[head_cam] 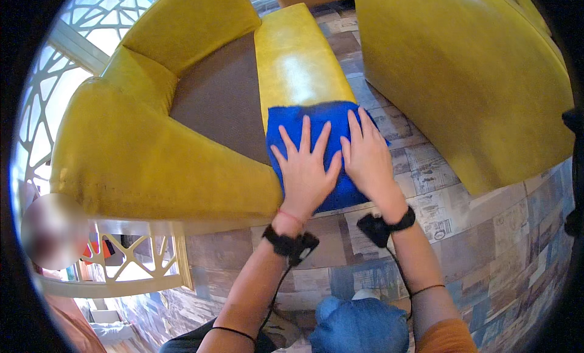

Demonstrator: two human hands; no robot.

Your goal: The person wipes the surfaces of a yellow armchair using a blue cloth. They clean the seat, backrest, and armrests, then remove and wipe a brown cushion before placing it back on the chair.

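A blue cloth (310, 113) lies spread over the near end of a yellow leather-like seat cushion (296, 56). My left hand (308, 168) rests flat on the cloth with its fingers spread wide. Beside it on the right, my right hand (367, 156) presses on the cloth near its right edge, palm down, fingers slightly apart. Neither hand grips the cloth. Both wrists wear black straps with small devices and cables.
A yellow sofa backrest (150, 170) curves around a brown seat base (223, 97) on the left. Another large yellow upholstered piece (456, 79) stands on the right. Patchwork-patterned flooring (429, 170) shows between them. A white lattice partition (137, 261) stands lower left, near a blurred person.
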